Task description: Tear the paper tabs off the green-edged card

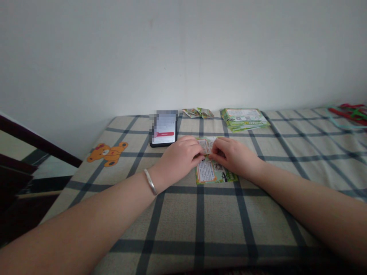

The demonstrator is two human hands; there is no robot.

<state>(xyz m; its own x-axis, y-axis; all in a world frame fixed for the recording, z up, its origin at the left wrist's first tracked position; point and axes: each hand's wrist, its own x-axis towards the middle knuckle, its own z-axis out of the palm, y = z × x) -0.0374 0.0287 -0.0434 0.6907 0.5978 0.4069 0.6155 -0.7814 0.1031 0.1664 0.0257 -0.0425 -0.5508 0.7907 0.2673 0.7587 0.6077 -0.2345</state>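
Note:
A green printed sheet (209, 172) with white text panels lies on the checked cloth in front of me. My left hand (187, 151) is closed at its left side, fingertips pinched together near the middle of the paper. From the right, my right hand (233, 154) has its curled fingers pressed on the same sheet, close to the left fingertips. Both hands cover parts of the paper, so whether it is creased there cannot be made out. A silver bangle (150, 181) circles my left wrist.
Behind the hands stand a phone (164, 131), two small folded paper pieces (198, 112) and a stack of similar sheets (245, 118). An orange bear figure (107, 154) lies at the left. Red and green items (351, 113) sit at far right. A wall (183, 57) closes off the back.

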